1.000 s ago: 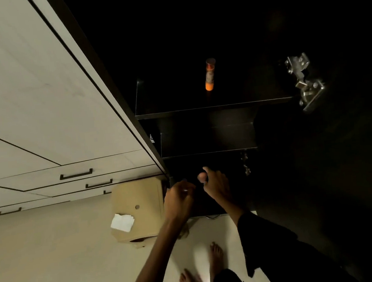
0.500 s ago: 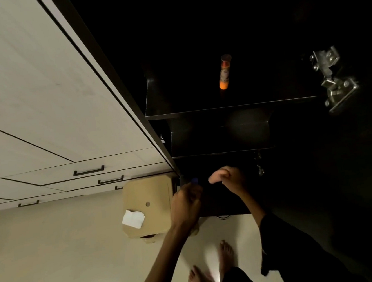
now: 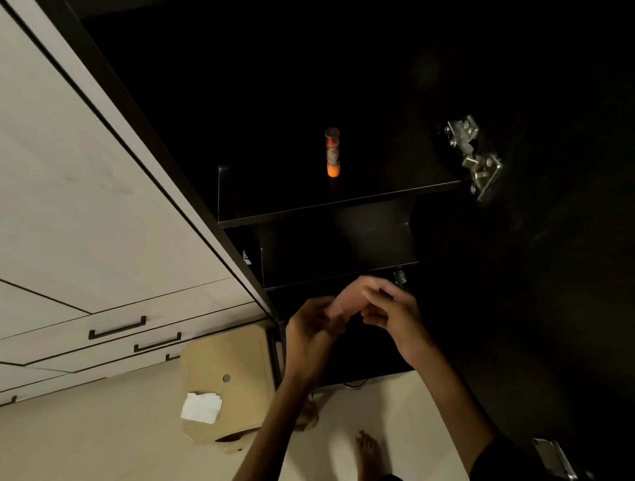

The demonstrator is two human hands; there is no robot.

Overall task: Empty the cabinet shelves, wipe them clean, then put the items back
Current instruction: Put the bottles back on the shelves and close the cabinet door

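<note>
Cabinet (image 3: 334, 121) stands open and dark ahead. Before its lower shelf (image 3: 339, 273), the left hand (image 3: 310, 339) and right hand (image 3: 394, 314) meet, fingers curled round a pale object (image 3: 347, 299) held between them; what it is I cannot tell. An orange tube (image 3: 333, 152) stands upright on the upper shelf (image 3: 284, 204). A cardboard box (image 3: 229, 382) sits on the floor left of the hands.

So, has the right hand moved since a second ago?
Yes. The right hand, gripping a pale object, has shifted right, nearly reaching the lower hinge on the cabinet side; earlier a gap separated them.
</note>
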